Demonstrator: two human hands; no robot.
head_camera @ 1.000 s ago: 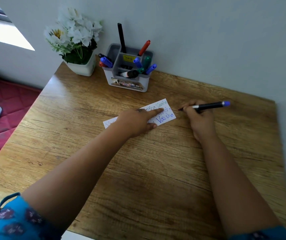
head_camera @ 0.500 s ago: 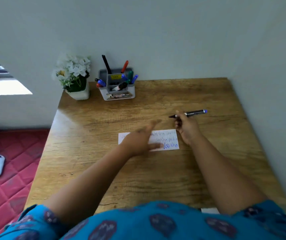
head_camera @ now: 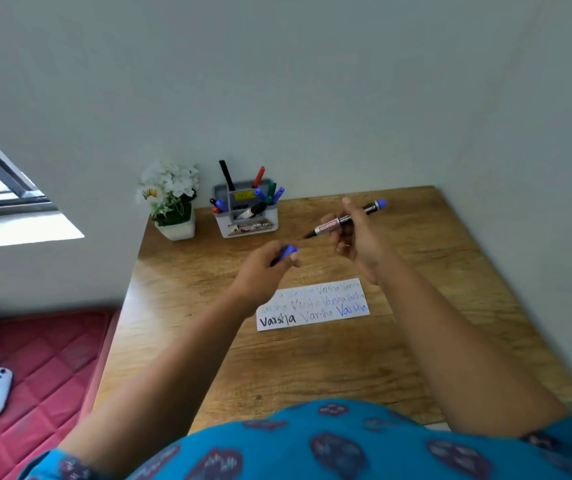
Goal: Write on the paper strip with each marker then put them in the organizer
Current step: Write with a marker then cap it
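Since the earlier frames both hands have lifted off the white paper strip (head_camera: 313,304), which now lies bare on the brown wooden worktop (head_camera: 312,362), covered in handwritten words in black, grey and blue. The left hand (head_camera: 264,268), which had been pressing the strip flat, now hangs above the worktop beyond the strip with its grip closed round a small blue marker cap (head_camera: 288,251), the cap sticking out between thumb and fingers. The right hand (head_camera: 357,237) has risen too and holds the black-bodied marker with a blue end (head_camera: 345,219) in a pinch of thumb and fingers at mid-barrel, the dark tip bared and pointing left toward the cap, the two close but apart. The grey and white plastic organizer (head_camera: 246,216) stands at the back of the worktop against the wall, with several markers in it, just right of a white pot of white artificial flowers (head_camera: 170,199).
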